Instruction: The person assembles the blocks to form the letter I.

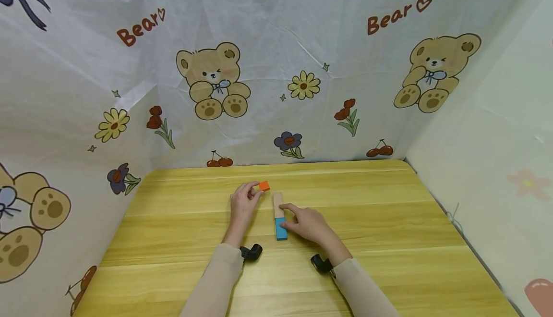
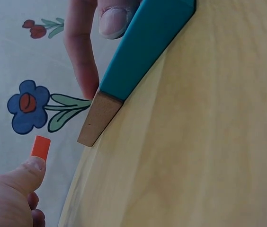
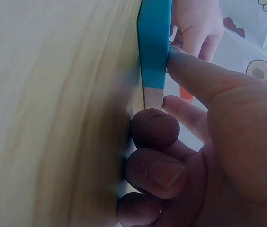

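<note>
My left hand [image 1: 244,205] pinches a small orange block [image 1: 264,186] between thumb and finger, beyond the far left end of a row of two blocks. In the left wrist view the thumb lies against this orange block [image 2: 41,147]. The row runs away from me: a blue block [image 1: 281,231] in front, a plain wooden block [image 1: 278,200] behind, end to end. My right hand [image 1: 308,223] reaches in from the right. Its thumb touches the blue block [image 3: 155,47] and its index finger touches the wooden one. The other fingers are curled beneath the palm in the right wrist view.
The blocks lie on a light wood-grain table [image 1: 367,201]. A white cloth [image 1: 263,19] printed with bears and flowers hangs behind it and at the left. Black cameras sit on the left wrist [image 1: 252,252] and right wrist [image 1: 321,263].
</note>
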### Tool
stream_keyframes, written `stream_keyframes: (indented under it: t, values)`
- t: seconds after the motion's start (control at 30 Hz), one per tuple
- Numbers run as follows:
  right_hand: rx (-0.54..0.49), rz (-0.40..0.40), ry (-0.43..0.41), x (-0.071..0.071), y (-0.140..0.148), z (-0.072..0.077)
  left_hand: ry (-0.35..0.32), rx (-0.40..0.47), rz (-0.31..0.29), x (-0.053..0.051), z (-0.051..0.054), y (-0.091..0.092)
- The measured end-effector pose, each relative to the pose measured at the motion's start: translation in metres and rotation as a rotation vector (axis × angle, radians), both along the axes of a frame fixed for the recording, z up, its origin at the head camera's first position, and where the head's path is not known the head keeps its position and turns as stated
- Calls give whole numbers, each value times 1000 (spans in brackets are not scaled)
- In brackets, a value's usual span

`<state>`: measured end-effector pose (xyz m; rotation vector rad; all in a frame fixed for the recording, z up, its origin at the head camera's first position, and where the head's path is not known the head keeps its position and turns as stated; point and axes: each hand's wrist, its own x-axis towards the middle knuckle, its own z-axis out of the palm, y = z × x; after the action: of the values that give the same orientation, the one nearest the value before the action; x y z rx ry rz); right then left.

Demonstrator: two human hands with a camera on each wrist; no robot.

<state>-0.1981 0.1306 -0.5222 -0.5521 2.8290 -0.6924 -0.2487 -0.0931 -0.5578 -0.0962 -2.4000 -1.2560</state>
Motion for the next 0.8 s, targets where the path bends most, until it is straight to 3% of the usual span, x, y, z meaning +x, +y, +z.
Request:
stream_keyframes:
  t: [0.43,0.8]
  values:
    - [3,-3,1,1,-1,2,-39,11,-35,-7,-2,6]
    - [1,0,-3,1,-1,3,-59,-31,-55,-13,1,12]
